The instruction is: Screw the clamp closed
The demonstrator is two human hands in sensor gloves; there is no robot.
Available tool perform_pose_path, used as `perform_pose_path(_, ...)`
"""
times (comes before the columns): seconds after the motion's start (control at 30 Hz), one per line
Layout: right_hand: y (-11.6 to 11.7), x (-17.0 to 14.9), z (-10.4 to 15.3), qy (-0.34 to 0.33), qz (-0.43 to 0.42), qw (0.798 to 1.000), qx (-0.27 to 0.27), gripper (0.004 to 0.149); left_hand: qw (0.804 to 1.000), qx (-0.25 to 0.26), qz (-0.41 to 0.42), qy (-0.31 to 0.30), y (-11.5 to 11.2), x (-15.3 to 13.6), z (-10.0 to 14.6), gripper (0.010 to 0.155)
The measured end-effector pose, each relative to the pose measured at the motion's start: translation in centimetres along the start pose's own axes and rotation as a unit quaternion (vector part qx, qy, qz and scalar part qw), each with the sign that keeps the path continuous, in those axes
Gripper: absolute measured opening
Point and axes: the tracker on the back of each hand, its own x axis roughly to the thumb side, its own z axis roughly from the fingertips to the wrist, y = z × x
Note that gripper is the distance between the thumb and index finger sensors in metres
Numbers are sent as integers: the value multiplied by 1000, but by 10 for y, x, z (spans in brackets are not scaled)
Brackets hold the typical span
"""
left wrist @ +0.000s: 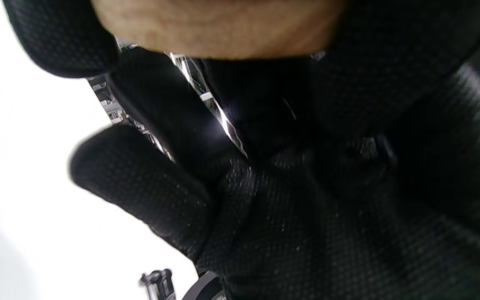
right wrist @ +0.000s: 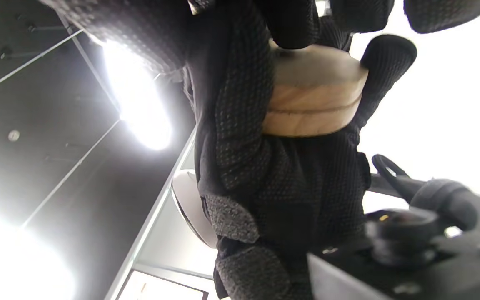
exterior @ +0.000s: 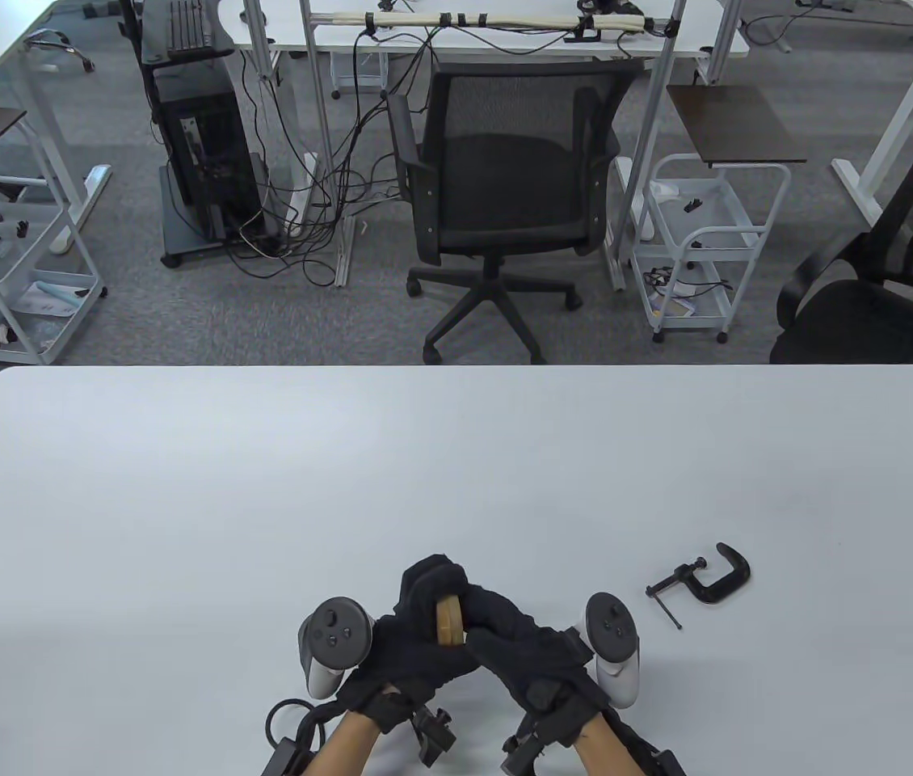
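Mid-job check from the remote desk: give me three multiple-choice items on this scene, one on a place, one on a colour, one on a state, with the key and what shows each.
1. Where does the clamp lie?
A. On the table, on the right hand's side, apart from it
B. In the left hand
C. On the office chair

2. What colour is the clamp?
A. Red
B. Black
C. Yellow

3. What is happening to the wooden pieces?
A. They lie alone on the table
B. They sit inside the clamp
C. Both hands hold them

Key: 1 A, the table view shows it lying untouched beyond the right hand. 2 B, its frame and screw are dark. 3 C, gloved fingers of both hands wrap the wood.
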Motion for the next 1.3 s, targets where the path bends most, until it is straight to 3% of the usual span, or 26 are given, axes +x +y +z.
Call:
perform_pose_path(0.1,-26,21,2,-32,98,992,-76,64,1000,17,12,6,12,-2,4,94)
perform_pose_path(0.23,-67,44,-2,-8,256,963,-82,61,999,41,-2,6,31,-3,7,94)
perform_pose_path(0.33,-105,55,-7,58,412,904,-101,60,999,53,-4,5,40,-2,9,94)
perform_pose_path(0.5,-145,48,-18,145,540,825,-75,59,998,57,-4,7,42,-3,11,94)
perform_pose_path(0.57,-156,41,-18,164,575,799,-64,60,998,55,-10,6,41,-2,10,94)
perform_pose_path(0.7,-170,24,-18,202,612,764,-28,59,998,51,-27,5,42,-1,10,94)
perform_pose_path(0.73,-172,18,-18,214,625,750,-21,58,998,46,-31,8,41,-2,10,94)
perform_pose_path(0.83,-178,3,-18,243,690,682,13,58,998,44,-50,19,39,-4,13,93)
perform_pose_path(0.9,-182,-8,-17,255,705,661,31,60,997,45,-52,19,38,-4,13,93)
perform_pose_path(1.17,-198,-43,-15,328,687,643,85,79,996,52,-71,28,44,-8,14,93)
perform_pose_path(1.3,-198,-54,-17,323,676,657,82,71,995,56,-76,35,46,-10,15,93)
